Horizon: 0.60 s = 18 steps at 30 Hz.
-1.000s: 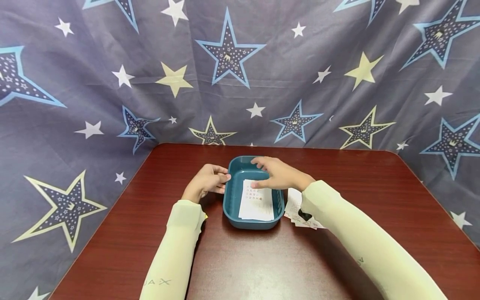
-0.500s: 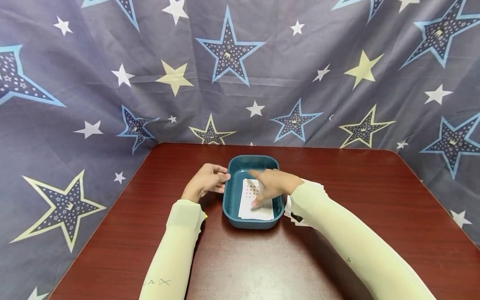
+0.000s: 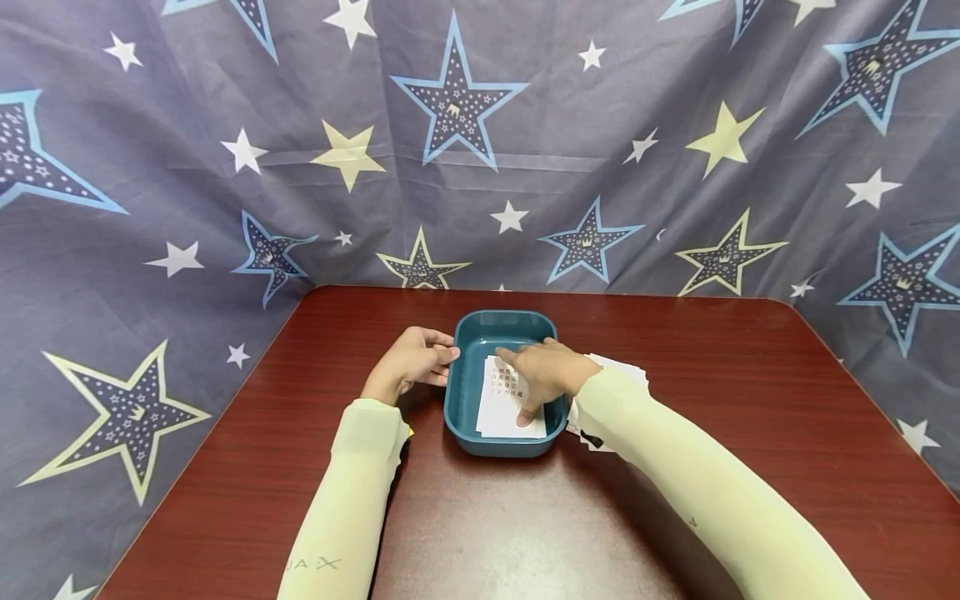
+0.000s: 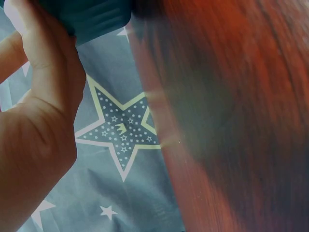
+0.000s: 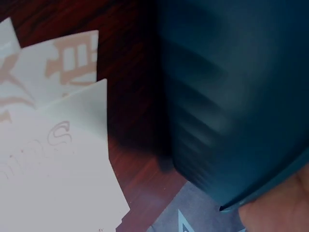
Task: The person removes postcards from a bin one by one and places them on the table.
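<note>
A teal plastic basket stands on the table, holding a stack of white paper cards printed with rows of characters. My left hand holds the basket's left side, thumb at the rim and fingers against the outer wall. Reaching in over the right rim, my right hand spreads over the cards. Its thumb lies on the lower part of the top card, and a fingertip is by the upper edge. In the right wrist view, part of the right hand shows at the basket's rim.
More white cards lie fanned on the table right of the basket, partly under my right sleeve; large printed characters show on some cards in the right wrist view. The dark red table meets a grey star-patterned curtain behind.
My right hand has come down and nearer into the basket, its thumb moving lower over the cards. The top card has turned slightly. My left hand stays at the basket's side.
</note>
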Tool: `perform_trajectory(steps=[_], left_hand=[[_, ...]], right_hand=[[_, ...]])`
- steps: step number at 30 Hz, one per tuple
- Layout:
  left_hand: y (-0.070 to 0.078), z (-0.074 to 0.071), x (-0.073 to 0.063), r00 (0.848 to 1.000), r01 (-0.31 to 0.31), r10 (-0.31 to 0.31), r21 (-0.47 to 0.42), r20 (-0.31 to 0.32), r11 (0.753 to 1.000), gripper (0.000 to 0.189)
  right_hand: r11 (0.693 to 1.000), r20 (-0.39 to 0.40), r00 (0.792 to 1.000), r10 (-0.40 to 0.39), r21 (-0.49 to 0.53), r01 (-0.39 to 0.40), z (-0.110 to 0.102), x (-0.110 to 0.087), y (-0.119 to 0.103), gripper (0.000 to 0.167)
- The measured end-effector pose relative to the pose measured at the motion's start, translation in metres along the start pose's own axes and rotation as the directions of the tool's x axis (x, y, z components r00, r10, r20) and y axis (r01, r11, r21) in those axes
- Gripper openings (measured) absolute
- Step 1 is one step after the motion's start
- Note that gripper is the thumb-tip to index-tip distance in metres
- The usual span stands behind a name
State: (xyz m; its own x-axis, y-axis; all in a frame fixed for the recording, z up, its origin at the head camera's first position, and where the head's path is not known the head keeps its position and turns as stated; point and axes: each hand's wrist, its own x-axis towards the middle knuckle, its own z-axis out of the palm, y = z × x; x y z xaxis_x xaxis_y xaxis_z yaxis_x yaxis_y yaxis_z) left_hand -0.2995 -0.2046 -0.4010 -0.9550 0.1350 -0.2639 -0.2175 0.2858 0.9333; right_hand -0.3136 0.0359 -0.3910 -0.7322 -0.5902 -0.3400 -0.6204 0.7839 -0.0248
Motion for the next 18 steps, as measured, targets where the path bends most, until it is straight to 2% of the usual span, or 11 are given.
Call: perform_trajectory(steps=[12, 18], left_hand=[[-0.0013, -0.0010, 0.0014, 1.000, 0.002, -0.002, 0.005, 0.007, 1.000, 0.043], [-0.0015, -0.0012, 0.0020, 1.000, 0.013, -0.013, -0.001, 0.004, 1.000, 0.042]], right_hand=[[0.998, 0.047, 0.999, 0.027, 0.050, -0.029, -0.0046, 0.0016, -0.0025, 0.133], [0.999, 0.045, 0.998, 0.034, 0.032, -0.035, -0.0050, 0.0043, -0.0020, 0.133]])
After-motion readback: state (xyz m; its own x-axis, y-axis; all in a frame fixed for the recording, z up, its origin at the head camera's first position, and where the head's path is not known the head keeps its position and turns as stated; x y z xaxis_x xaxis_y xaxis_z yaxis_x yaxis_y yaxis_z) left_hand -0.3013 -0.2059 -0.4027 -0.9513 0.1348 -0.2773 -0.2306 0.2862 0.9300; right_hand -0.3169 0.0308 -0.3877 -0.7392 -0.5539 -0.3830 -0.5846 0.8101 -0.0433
